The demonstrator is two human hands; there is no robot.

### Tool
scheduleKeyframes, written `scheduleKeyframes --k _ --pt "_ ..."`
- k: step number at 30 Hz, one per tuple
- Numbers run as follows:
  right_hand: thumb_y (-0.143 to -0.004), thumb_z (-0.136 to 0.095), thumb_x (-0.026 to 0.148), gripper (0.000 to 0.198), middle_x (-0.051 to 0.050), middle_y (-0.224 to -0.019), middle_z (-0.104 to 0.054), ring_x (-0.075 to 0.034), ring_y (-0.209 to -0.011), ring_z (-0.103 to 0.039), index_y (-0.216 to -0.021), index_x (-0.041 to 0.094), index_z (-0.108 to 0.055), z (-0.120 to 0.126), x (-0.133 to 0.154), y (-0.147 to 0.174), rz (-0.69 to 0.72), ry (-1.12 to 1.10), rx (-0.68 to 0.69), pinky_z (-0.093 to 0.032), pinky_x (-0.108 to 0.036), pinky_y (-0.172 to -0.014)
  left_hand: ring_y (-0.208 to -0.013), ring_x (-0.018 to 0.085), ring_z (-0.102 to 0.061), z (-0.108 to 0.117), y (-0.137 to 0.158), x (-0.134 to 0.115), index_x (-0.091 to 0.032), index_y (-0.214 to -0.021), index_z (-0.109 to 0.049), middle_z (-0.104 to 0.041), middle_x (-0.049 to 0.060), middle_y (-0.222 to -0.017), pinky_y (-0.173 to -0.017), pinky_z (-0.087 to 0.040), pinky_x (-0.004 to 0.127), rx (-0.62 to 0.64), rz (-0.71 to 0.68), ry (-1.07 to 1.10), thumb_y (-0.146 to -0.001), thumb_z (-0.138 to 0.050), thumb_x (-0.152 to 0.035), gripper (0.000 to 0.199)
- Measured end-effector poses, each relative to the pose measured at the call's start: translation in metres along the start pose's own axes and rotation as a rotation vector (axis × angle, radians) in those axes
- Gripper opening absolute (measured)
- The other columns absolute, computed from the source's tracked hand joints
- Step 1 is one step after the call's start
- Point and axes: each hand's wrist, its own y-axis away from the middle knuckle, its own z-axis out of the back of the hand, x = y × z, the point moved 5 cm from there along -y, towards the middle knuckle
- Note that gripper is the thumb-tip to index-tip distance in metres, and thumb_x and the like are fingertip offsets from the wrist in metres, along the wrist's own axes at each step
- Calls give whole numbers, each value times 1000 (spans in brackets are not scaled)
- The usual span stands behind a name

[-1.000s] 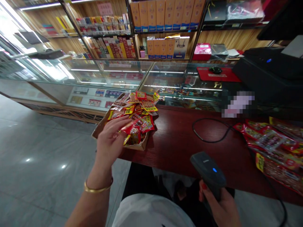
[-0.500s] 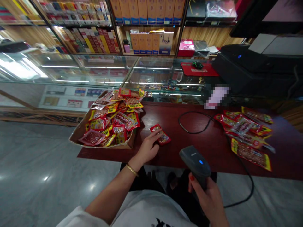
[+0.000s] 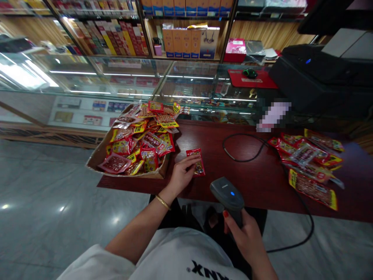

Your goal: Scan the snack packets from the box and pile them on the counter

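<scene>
- Head view: my left hand (image 3: 183,173) is loosely half-open, fingers extended across a red packet (image 3: 199,168), thumb by its left edge. Fingertips on top of it; can't tell how hard they press.
- Red packet lies on the dark red wooden counter (image 3: 247,181), just right of the box, well apart from the pile on the right.
- My right hand (image 3: 246,231) is wrapped round the handle of a scanner (image 3: 227,194), thumb on the near side. Grip is closed on it; some fingers hidden.
- Scanner is up off the counter near its front edge, nose angled toward the red packet, not touching it. Blue light lit on top.
- Black cable (image 3: 309,233): loop on the counter, then over the front edge and back behind my right wrist. Its join to the scanner is hidden.
- Container: open, shallow cardboard box (image 3: 163,170) at the counter's left end, heaped with snack packets (image 3: 136,142) in red, yellow and clear wrap. Heap is tallest at the far end; bare cardboard shows at the near left corner.
- Loose pile of similar packs (image 3: 314,159) at right, overlapping, directly on the wood.
- Glass display case (image 3: 116,83) behind, small boxed goods inside.
</scene>
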Motion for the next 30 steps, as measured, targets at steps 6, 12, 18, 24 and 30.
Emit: scheduleKeyframes --k 6,12,18,24,30 --pt "-94 -57 57 38 0 -56 -66 -20 -52 -64 -76 23 -63 2 0 3 -29 28 25 -50 -27 -55 -118 21 -69 -3 1 9 -22 -108 -79 -73 9 -127 -107 -53 41 -28 15 21 -86 -55 -5 37" --pt "-94 -56 59 40 0 -55 -65 -19 -52 -64 -76 23 -61 3 -2 3 -28 28 43 -50 -27 -54 -116 21 -70 -4 -1 10 -22 -104 -79 -73 9 -125 -105 -54 40 -32 27 9 -87 -57 -9 31" --pt "-94 -59 51 32 1 -55 -64 -17 -50 -63 -82 22 -62 2 2 3 -11 -47 24 -48 -25 -51 -116 22 -70 -1 -3 2 -22 -102 -80 -75 8 -123 -108 -52 42 18 73 -21 -85 -56 -14 30" --pt "-92 -62 42 23 3 -60 -63 -15 -51 -61 -86 20 -64 13 1 5 -18 -180 -53 -48 -23 -51 -128 24 -62 -47 -34 -1 -23 -112 -77 -71 6 -132 -118 -41 46 193 179 83 -79 -55 -11 42" --pt "-90 -61 54 35 1 -55 -63 -17 -49 -61 -83 19 -64 38 -17 23 -74 -216 -200 -49 -25 -49 -125 24 -63 -185 -103 -41 -21 -105 -79 -67 9 -137 -112 -47 44 305 140 291 -71 -57 0 46"
